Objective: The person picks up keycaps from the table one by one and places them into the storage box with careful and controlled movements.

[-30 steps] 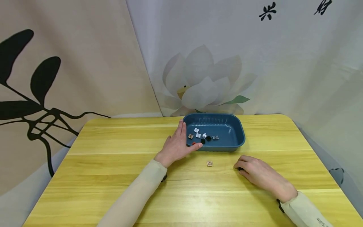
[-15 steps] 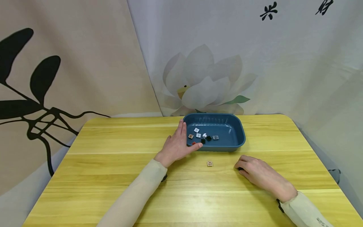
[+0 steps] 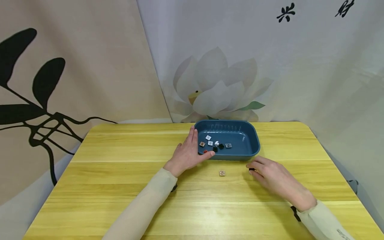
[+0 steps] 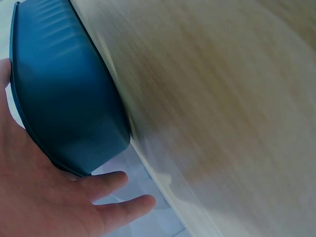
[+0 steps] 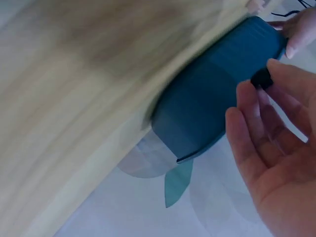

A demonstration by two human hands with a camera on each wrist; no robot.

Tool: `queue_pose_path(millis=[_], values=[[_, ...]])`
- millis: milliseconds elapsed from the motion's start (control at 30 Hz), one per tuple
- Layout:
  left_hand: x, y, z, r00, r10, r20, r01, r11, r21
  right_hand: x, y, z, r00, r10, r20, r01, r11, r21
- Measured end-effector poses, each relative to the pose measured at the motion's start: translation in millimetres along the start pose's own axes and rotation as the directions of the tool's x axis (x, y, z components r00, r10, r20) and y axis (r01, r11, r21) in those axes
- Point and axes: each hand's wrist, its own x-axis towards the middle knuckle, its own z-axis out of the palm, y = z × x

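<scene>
A blue rectangular tray (image 3: 252, 154) stands near the table's back edge. Several small square pieces lie inside it, among them a white piece (image 3: 208, 137), a black piece (image 3: 221, 146) and a grey piece (image 3: 228, 145). My left hand (image 3: 186, 154) rests against the tray's left front corner, fingers straight along the left side and thumb over the front rim. Just right of the tray's front corner, my right hand (image 3: 274, 176) pinches a small black piece (image 5: 261, 78) between thumb and fingertips, above the table. A small beige square piece (image 3: 222, 173) lies on the table in front of the tray.
The yellow wood-grain table (image 3: 192, 213) reaches back to a printed cloth backdrop (image 3: 228, 86) with a lotus and dark leaves. The tray's raised walls surround its contents. Both forearms come in from the front edge.
My right hand has lifted off the table a little with the black piece, moving slightly up toward the tray. My left hand and the tray stay in place.
</scene>
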Motion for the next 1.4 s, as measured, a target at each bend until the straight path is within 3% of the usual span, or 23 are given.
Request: queue_pose_path(millis=[300,767,1067,1400], values=[[-1.0,0.4,-1.2,1.000,0.009,0.005,-0.009,1.000,0.014,22,-3,-2,0.989,-0.008,-0.144,0.012,1.000,0.024],[-0.4,0.2,0.5,1.000,0.007,0.001,-0.007,1.000,0.013,57,2,5,0.975,0.144,-0.172,-0.134,0.989,0.068],[-0.2,0.1,-0.6,1.000,-0.001,0.019,0.001,1.000,0.018,75,9,12,0.971,0.205,-0.125,-0.194,0.976,0.098],[-0.5,0.6,-1.5,1.000,0.011,0.015,-0.011,1.000,0.020,96,20,14,0.949,0.314,0.027,-0.315,0.945,0.086]])
